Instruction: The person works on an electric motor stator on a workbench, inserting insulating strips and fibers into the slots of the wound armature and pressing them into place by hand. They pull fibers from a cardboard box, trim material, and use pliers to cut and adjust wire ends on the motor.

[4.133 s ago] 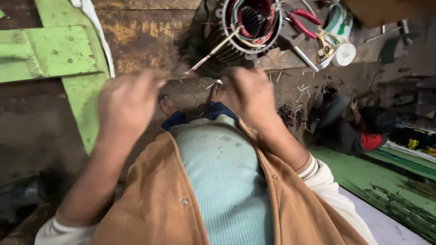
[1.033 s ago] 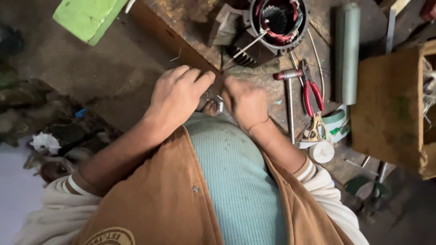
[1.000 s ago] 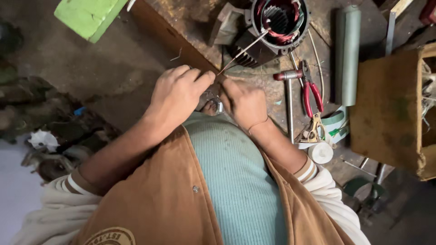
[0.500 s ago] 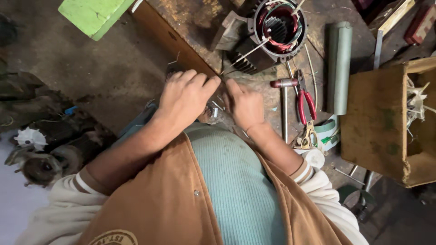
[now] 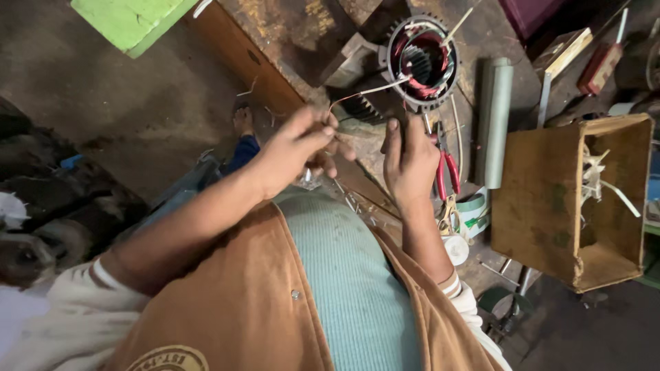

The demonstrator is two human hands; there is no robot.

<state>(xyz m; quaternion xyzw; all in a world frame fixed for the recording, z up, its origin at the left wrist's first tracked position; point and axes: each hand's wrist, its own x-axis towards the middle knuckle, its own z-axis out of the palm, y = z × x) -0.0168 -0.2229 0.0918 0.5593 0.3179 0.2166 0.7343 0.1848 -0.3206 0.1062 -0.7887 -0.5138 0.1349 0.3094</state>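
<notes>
Over the cluttered workbench (image 5: 289, 27), my left hand (image 5: 295, 148) is pinching a thin wire (image 5: 361, 93) running to the motor (image 5: 421, 62), while my right hand (image 5: 409, 161) is hovering loosely curled, gripping nothing.

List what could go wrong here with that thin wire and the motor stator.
1. The left hand pinches the thin wire running to the stator; a hard pull might kink or snap it.
2. The right hand hovers over the red-handled pliers and could knock them off the cluttered bench.
</notes>
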